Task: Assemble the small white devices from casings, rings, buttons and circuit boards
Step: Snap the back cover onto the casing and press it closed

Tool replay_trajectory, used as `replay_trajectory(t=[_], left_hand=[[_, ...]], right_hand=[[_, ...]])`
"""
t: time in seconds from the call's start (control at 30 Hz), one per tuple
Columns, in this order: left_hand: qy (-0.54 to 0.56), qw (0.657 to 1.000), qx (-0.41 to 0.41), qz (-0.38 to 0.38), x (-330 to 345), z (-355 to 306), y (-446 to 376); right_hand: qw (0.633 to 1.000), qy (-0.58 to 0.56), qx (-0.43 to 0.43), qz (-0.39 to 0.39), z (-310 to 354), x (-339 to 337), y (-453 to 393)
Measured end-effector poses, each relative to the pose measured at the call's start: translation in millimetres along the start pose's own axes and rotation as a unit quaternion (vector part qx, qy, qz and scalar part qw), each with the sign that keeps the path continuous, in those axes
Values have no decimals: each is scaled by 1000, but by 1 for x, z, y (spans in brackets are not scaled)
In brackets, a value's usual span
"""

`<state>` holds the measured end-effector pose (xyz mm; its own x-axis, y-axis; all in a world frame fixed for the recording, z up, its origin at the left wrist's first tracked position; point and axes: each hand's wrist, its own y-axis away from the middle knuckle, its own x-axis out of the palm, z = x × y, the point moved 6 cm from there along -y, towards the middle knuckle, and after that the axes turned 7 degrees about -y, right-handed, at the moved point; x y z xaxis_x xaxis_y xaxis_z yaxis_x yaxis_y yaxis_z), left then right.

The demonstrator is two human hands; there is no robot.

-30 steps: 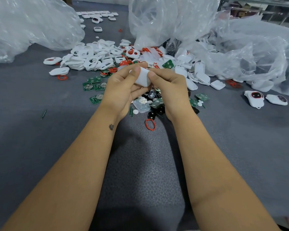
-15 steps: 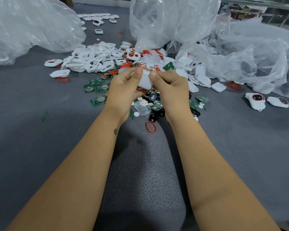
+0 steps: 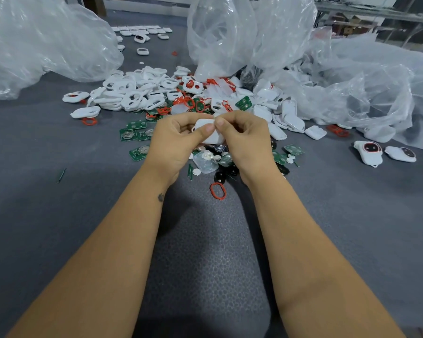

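White casing [image 3: 209, 132] up off the grey table [image 3: 59, 215], pinched between your left hand [image 3: 178, 140] and right hand [image 3: 246, 140], thumbs meeting on top, loose red ring [image 3: 217, 190] just below your wrists, parts pile [image 3: 156, 93] behind, two finished devices [image 3: 369, 152] way off right.

We see a casing [image 3: 209, 132] between our left hand [image 3: 175, 140] and right hand [image 3: 246, 140]; behind them lies a heap of parts [image 3: 142, 93], a ring [image 3: 217, 190] before them.

A single head-worn wide-angle view looks forward and down along both forearms, close over the grey bench [image 3: 59, 240]. The left hand [image 3: 178, 140] and right hand [image 3: 244, 140] sit mid-frame, the bench's parts heap just beyond them.
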<state>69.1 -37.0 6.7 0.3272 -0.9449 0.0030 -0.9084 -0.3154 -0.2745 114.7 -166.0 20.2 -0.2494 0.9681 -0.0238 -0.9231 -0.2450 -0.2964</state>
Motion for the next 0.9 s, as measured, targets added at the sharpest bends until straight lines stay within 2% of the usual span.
replay_trajectory(t=[0.13, 0.3, 0.37, 0.5, 0.63, 0.77, 0.9], left_hand=[[27, 999, -1, -32, -3, -1, -1], [142, 986, -75, -50, -6, 9, -4], [191, 975, -97, -54, -7, 12, -5], [224, 969, -97, -28, -4, 11, -5], [171, 981, -92, -18, 0, 10, -2], [108, 992, -68, -26, 1, 7, -1], [112, 992, -55, -34, 3, 4, 1]], right_hand=[[999, -53, 9, -5, -1, 5, 1], [976, -201, 78, 20, -5, 10, -1], [979, -190, 74, 23, -3, 7, -2], [993, -114, 11, 15, 6, 6, 1], [999, -5, -32, -39, 9, 1, 3], [997, -62, -7, -49, 3, -5, 1], [993, -112, -11, -39, 2, -5, 0]])
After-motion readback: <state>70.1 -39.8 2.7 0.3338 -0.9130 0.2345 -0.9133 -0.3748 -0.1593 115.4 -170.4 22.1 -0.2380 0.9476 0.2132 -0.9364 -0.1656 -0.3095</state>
